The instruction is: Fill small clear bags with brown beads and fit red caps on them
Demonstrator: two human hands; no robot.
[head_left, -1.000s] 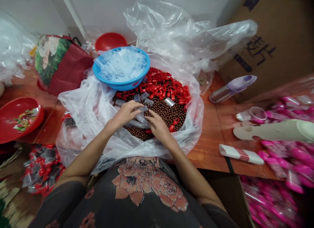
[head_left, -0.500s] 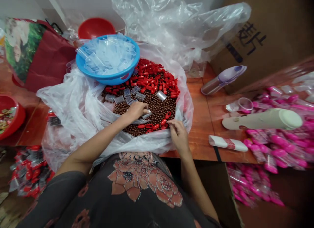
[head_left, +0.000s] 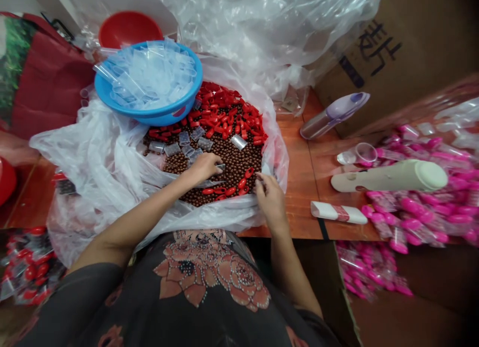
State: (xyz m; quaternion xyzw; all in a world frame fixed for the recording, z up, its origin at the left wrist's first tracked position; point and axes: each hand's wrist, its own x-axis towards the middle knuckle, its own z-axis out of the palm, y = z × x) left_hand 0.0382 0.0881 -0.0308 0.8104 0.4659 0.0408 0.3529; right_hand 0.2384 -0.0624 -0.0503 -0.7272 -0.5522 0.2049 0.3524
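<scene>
Brown chocolate-like balls (head_left: 239, 160) lie in a white plastic bag (head_left: 209, 217) spread out before me. My left hand (head_left: 205, 167) is over the balls, its fingers closed on a small clear plastic container (head_left: 221, 166), mostly hidden. Just right of a short row of red plastic caps (head_left: 231, 191) is my right hand (head_left: 270, 192); its thumb and forefinger are apart and nothing shows between them. Several filled clear containers (head_left: 172, 149) lie left of centre on the balls, and another container (head_left: 238, 142) lies farther right. More red caps (head_left: 224, 112) are heaped at the back.
A blue basin (head_left: 149, 115) full of clear containers stands at the back left, before a red bowl (head_left: 129, 30). To the right are a purple-topped tumbler (head_left: 333, 116), a pale cylindrical bottle (head_left: 389, 176), a white roll (head_left: 339, 212) and many pink-capped tubes (head_left: 419, 212). Behind stands a cardboard box (head_left: 411, 63).
The view has shifted slightly, moving the scene leftward. My right hand's fingertips stand a little farther from the near red caps. My left hand stays over the balls with the small container.
</scene>
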